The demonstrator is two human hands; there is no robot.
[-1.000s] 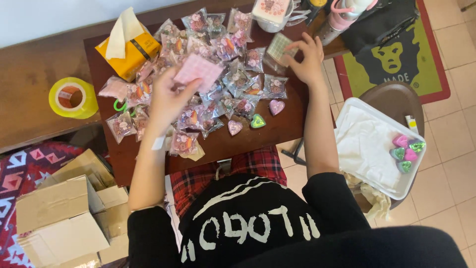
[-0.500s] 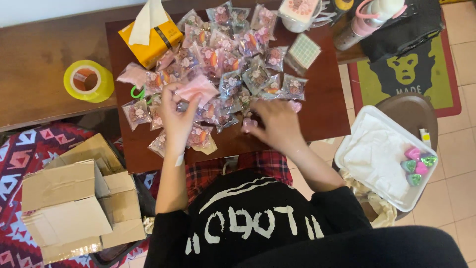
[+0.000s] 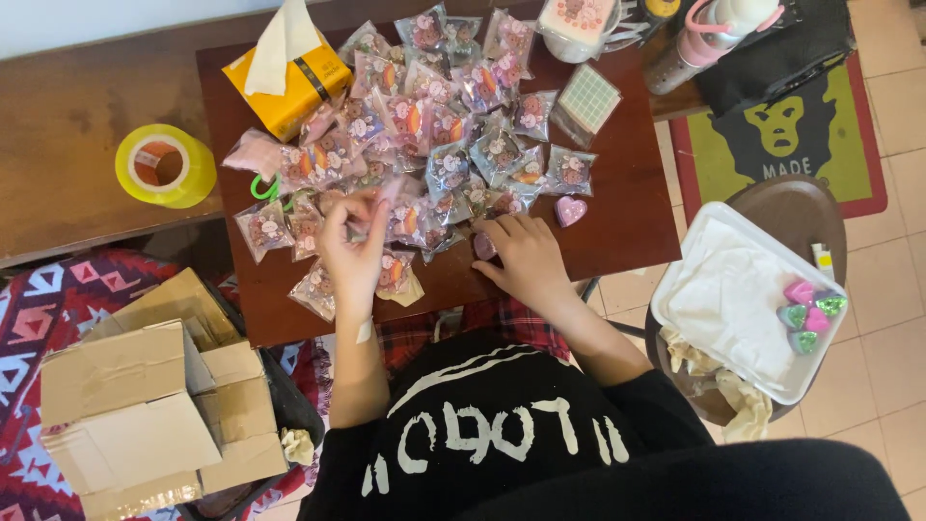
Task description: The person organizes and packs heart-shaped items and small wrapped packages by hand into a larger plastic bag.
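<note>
1. Left hand (image 3: 352, 246) pinches a small clear packet (image 3: 381, 207) above the packet pile (image 3: 434, 125) on the desk (image 3: 622, 207);
2. Right hand (image 3: 521, 256) closes on a pink heart (image 3: 484, 246) — another heart (image 3: 570, 210) lies near;
3. Tissue box (image 3: 289, 87), tape roll (image 3: 164, 166), white tray (image 3: 733, 299) surround.

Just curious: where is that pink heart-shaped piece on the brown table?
The pink heart-shaped piece lies on the dark brown wooden table, just right of the pile of small clear packets and beyond the right hand.

Packets (image 3: 434, 145) cover the table (image 3: 627, 222); tray (image 3: 719, 309) right, boxes (image 3: 135, 415) left.
</note>
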